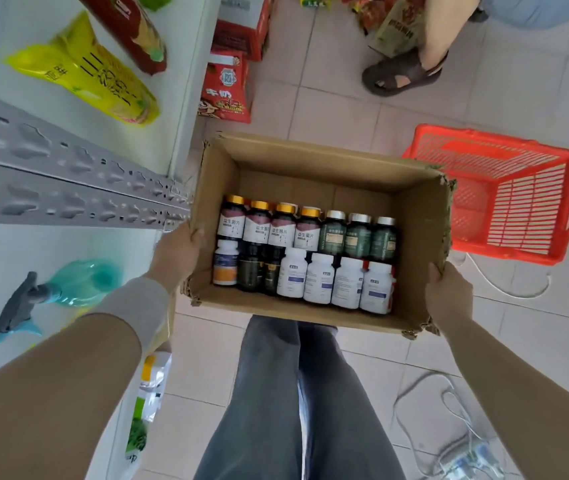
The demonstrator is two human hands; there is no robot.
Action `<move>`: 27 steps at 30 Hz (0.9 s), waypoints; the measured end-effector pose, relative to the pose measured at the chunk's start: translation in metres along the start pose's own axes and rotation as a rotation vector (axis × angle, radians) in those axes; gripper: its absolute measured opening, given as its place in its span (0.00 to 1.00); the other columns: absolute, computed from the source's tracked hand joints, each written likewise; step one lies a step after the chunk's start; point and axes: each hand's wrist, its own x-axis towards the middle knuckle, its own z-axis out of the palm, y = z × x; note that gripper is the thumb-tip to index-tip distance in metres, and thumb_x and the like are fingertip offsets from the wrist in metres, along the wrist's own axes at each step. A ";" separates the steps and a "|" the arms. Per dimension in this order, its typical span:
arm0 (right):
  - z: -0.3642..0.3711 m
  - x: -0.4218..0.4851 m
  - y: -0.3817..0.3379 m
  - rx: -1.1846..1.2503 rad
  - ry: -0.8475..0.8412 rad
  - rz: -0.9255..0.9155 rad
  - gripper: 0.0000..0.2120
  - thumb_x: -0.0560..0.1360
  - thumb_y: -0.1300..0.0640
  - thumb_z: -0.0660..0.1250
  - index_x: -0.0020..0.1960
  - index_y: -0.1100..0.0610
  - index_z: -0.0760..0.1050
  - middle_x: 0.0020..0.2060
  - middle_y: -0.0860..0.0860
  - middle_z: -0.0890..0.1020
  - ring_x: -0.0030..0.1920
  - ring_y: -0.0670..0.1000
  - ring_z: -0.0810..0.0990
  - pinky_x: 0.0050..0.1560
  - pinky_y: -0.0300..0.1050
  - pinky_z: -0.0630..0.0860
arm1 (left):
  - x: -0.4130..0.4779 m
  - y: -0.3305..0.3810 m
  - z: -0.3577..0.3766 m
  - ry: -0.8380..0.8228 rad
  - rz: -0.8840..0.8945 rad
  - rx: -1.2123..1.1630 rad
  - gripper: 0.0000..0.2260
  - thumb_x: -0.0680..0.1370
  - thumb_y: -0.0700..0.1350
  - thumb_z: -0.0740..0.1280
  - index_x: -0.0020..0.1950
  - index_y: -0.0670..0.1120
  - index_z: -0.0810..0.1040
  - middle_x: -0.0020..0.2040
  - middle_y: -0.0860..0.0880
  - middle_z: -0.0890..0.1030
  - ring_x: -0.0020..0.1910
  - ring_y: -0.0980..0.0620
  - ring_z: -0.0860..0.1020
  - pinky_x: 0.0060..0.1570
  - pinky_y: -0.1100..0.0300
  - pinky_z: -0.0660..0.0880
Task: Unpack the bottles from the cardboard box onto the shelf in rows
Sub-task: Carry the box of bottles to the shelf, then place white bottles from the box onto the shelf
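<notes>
An open cardboard box (418,244) is held up in front of me, above the tiled floor. My left hand (177,252) grips its left wall and my right hand (449,294) grips its near right corner. Several bottles lie inside in two rows: dark ones with gold caps (258,225), green ones with silver caps (359,235), white ones (321,278) and an orange-banded one (225,268). The white shelf (68,244) stands to my left, with a grey perforated upright (68,188) crossing it.
On the shelf lie a yellow bag (85,74), a red bag (130,29) and a teal spray bottle (68,285). A red plastic basket (504,192) sits on the floor right of the box. Another person's sandalled foot (400,74) and red cartons (227,88) are beyond. Cables (449,427) lie at lower right.
</notes>
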 end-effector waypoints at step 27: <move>0.030 -0.090 -0.069 0.148 -0.021 -0.162 0.22 0.75 0.53 0.66 0.67 0.59 0.68 0.61 0.56 0.72 0.62 0.56 0.71 0.61 0.43 0.65 | -0.033 0.099 0.018 -0.099 0.294 -0.269 0.15 0.78 0.47 0.64 0.64 0.47 0.72 0.58 0.50 0.77 0.55 0.53 0.76 0.54 0.60 0.73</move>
